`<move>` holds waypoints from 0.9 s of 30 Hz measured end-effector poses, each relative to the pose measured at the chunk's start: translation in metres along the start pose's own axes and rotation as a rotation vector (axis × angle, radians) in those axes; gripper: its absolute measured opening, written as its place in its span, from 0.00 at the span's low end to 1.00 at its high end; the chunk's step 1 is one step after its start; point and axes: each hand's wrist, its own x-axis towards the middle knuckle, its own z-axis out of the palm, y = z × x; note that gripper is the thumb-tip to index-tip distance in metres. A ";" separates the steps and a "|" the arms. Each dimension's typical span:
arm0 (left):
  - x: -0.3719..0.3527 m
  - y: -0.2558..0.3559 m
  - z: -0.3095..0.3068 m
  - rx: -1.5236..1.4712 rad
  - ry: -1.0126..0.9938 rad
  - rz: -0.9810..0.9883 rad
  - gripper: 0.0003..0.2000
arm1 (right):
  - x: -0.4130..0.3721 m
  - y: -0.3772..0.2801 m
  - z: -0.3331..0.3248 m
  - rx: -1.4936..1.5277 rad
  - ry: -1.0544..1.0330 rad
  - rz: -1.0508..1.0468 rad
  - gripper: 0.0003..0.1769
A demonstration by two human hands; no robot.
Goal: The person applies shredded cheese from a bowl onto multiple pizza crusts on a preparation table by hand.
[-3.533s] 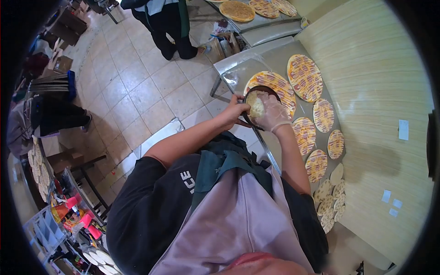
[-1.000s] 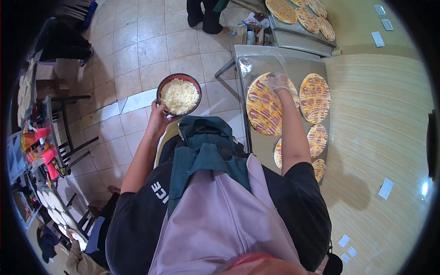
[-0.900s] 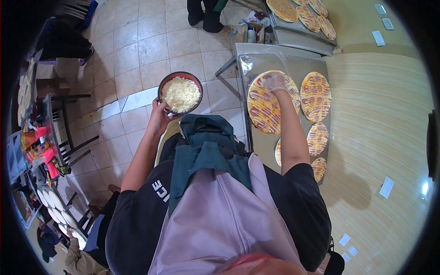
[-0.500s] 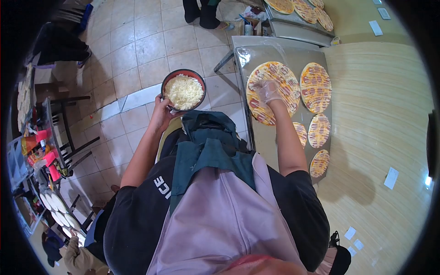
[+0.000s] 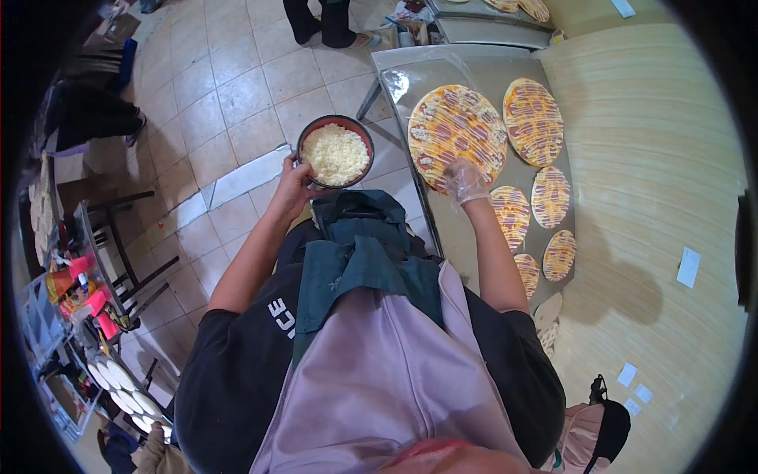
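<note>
My left hand (image 5: 298,183) grips the rim of a round bowl (image 5: 302,148), dark outside and red inside, full of white crumbly topping (image 5: 337,156). My right hand (image 5: 466,180), in a clear plastic glove, is over the lower edge of a large round pizza base (image 5: 462,130) on the metal table. Its fingers are curled together, and what they hold, if anything, is hidden. Red and pale sauce streaks cover the base, with white clumps at its left and upper edges. More sauced bases, one at the upper right (image 5: 534,121) and one below (image 5: 510,215), lie beside it.
The metal table (image 5: 454,237) runs along a pale wall (image 5: 639,158). Another surface with pizza bases stands beyond it. A person in dark trousers (image 5: 335,24) stands ahead. At the left are a cluttered rack (image 5: 95,229) and pale discs (image 5: 122,391). Other people show at the lower corners.
My right hand has moved down toward the near edge of the large base, uncovering its middle. The bowl in my left hand has shifted slightly right. The whole view has shifted.
</note>
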 end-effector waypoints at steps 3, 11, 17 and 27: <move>0.000 0.001 0.022 0.011 -0.035 -0.023 0.32 | -0.016 0.007 -0.006 -0.024 0.149 -0.032 0.07; 0.009 -0.013 0.077 0.149 -0.147 -0.107 0.30 | -0.014 -0.085 -0.058 0.353 0.316 -0.271 0.15; 0.011 -0.021 0.104 0.204 -0.210 -0.138 0.31 | -0.010 -0.123 -0.046 0.013 0.130 -0.161 0.20; 0.022 -0.024 0.123 0.199 -0.226 -0.187 0.35 | 0.004 -0.042 -0.048 0.893 0.230 0.006 0.08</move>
